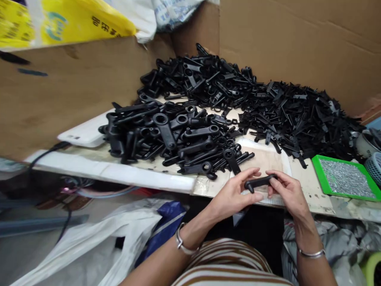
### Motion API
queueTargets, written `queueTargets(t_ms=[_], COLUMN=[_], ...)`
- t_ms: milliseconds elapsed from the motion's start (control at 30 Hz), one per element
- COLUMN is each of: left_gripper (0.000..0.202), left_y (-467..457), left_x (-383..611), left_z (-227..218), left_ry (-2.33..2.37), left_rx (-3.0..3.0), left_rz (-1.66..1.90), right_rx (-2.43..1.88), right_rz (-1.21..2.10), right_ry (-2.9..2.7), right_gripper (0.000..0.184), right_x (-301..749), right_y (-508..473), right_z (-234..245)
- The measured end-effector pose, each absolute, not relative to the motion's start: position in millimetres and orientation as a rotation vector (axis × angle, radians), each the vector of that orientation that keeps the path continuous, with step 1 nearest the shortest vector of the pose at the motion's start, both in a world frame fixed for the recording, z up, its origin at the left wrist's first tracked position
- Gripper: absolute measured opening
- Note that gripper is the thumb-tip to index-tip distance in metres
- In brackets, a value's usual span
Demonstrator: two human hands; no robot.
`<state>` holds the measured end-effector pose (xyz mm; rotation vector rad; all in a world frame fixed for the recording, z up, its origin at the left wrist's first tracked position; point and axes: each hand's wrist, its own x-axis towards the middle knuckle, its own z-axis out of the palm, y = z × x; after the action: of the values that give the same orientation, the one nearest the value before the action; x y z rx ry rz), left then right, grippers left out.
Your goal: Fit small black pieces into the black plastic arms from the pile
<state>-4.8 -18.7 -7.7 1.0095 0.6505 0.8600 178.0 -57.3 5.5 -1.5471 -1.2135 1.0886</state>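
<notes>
Parts [166, 133] heap left, tray [348, 195] right; right hand [287, 191] pinches handle [259, 182] lying left-right, knob [250, 187] leftward; left hand [230, 195] spread beside it.

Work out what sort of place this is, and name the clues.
Probably a workshop or small factory workstation: heaped black parts lie on a worktop, which also holds a green tray of small, metallic-looking pieces.

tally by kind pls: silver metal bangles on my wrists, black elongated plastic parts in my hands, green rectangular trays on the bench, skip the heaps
silver metal bangles: 2
black elongated plastic part in hand: 1
green rectangular tray: 1
total: 4
</notes>
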Motion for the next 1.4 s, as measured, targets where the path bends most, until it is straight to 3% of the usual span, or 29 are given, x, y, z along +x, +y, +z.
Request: queueTargets(t_ms=[100, 367, 433, 567, 767, 933, 1133, 1400], left_gripper=[0.072, 0.057, 0.048, 0.04, 0.038, 0.037, 0.041, 0.044], left_y=[-22.2, -10.3, -7.1, -3.7, -2.2, -3.9, -5.8, -5.1], left_x=[-2.4, 11.2, 12.2, 11.8, 11.7, 9.8, 8.9, 10.3], left_z=[-12.6, -25.4, -25.8, -23.8, -20.8, -19.6, -21.3, -20.3], left_ry=[0.606, 0.651, 0.683, 0.723, 0.695, 0.67, 0.666, 0.676], left_rx=[1.015, 1.031, 1.018, 0.942, 0.837, 0.762, 0.726, 0.721], left_rz=[0.707, 0.65, 0.723, 0.86, 0.88, 0.877, 0.866, 0.891], right_rx=[-1.654, -1.662, -1.723, -1.86, -1.961, -1.996, -1.927, -1.912], right_rz=[1.078, 1.082, 0.945, 0.345, 0.084, 0.079, 0.213, 0.398], right_ry=[-1.259, -1.366, -1.51, -1.88, -1.933, -1.894, -1.726, -1.714], right_gripper=[0.04, 0.043, 0.044, 0.032, 0.026, 0.016, 0.029, 0.037], right_x=[186.1, 198.5, 207.6, 218.4, 200.2, 196.8, 232.5, 258.3], right_y=[-63.9, -47.3, -28.8, 28.4, 120.0, 144.4, 87.9, 5.9], right_z=[2.0, 8.0, 11.5, 18.7, 14.2, 13.5, 26.5, -0.4])
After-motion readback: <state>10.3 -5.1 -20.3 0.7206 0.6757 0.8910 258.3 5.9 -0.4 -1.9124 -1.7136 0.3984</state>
